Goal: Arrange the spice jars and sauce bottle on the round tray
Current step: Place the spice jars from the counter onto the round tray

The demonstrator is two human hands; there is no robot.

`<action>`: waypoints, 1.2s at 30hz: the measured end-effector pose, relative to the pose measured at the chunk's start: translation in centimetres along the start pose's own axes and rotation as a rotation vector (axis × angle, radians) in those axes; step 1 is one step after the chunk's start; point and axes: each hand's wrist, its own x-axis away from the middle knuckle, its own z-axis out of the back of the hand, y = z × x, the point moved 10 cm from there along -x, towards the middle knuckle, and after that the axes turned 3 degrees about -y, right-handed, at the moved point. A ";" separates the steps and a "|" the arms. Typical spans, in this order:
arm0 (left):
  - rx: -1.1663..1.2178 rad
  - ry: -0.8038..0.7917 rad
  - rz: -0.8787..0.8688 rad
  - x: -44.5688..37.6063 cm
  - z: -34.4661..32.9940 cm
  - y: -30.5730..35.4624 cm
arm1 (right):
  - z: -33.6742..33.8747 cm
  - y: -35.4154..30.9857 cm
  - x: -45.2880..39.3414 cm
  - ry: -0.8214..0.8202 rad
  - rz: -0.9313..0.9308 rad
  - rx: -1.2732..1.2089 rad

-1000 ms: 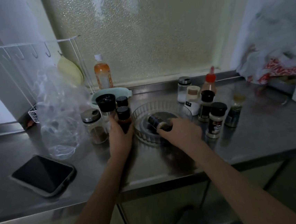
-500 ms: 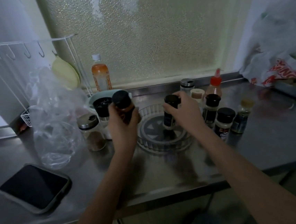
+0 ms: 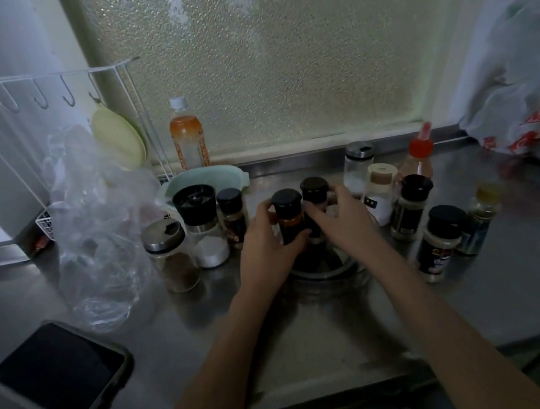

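Two jars are on or just over the round tray [image 3: 326, 273] so far, so this is early days. The left hand [image 3: 266, 247] has its grip wrapped around the orange-filled jar [image 3: 288, 217], and the right hand [image 3: 341, 222] is closed on the dark jar [image 3: 315, 205] right beside it, the two jars touching or nearly so. I can't tell if their bases are fully seated, the hands hide that.

Still out on the worktop [image 3: 307, 332]: the red-capped sauce bottle [image 3: 418, 163] at the back right with five or so jars around it, and the grinder [image 3: 199, 224] plus two more jars on the left.

Compared with half a second ago, the left hand's jar was up in the air left of the tray, now it's down next to the other one, and the right hand hasn't let go of its jar
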 end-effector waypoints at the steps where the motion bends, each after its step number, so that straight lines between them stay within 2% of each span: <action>1: -0.046 0.051 -0.052 0.2 0.9 0.8 | 1.0 -0.3 0.6 0.075 0.035 0.002; 2: -0.131 0.154 -0.117 0.6 2.4 1.8 | 2.6 -1.0 1.6 0.190 0.092 0.000; 4: -0.290 0.479 -0.207 2.3 6.6 3.3 | 7.0 -2.1 4.9 0.531 0.223 0.062; 6: -0.383 0.789 -0.135 4.4 10.5 3.0 | 10.8 -1.8 9.0 0.889 0.227 0.244; 7: -0.425 0.888 -0.059 5.1 11.7 2.2 | 12.0 -0.7 10.5 1.003 0.173 0.299; 8: -0.458 0.934 0.024 5.5 12.5 1.3 | 12.6 0.6 11.2 1.041 0.113 0.313; 10: -0.414 0.918 0.188 5.8 13.4 -1.1 | 12.5 3.5 11.0 0.968 0.045 0.243; 12: -0.186 0.878 0.321 5.8 13.7 -4.0 | 11.8 5.5 10.4 0.882 0.042 0.146; 14: 0.045 0.838 0.392 5.7 13.4 -6.5 | 11.9 7.1 10.2 0.877 0.010 0.045; 15: 0.078 0.819 0.404 5.6 13.2 -7.0 | 11.9 7.7 10.1 0.877 -0.008 0.009; 17: 0.040 0.826 0.377 5.8 13.3 -6.6 | 11.6 8.3 9.7 0.825 -0.048 -0.003; 20: 0.045 0.936 0.329 6.5 14.2 -5.4 | 10.9 8.7 9.2 0.753 -0.120 0.097; 21: 0.070 0.983 0.294 6.8 14.7 -5.1 | 10.8 8.4 9.2 0.746 -0.101 0.106; 23: 0.164 1.017 0.181 7.1 15.2 -4.0 | 10.9 6.9 9.6 0.758 0.023 -0.043; 25: 0.186 0.938 0.111 7.2 14.0 -2.1 | 11.2 5.1 10.4 0.788 0.197 -0.260; 27: 0.128 0.767 0.065 6.5 11.6 0.0 | 10.9 2.9 10.2 0.758 0.317 -0.352; 30: 0.094 0.516 -0.006 5.2 7.9 2.5 | 7.9 1.6 6.6 0.525 0.271 -0.311; 32: 0.130 0.441 -0.037 4.9 6.6 2.8 | 5.3 2.3 4.7 0.378 0.204 -0.233; 36: 0.194 0.332 -0.030 4.5 5.0 2.4 | 3.4 3.8 3.9 0.311 0.162 -0.096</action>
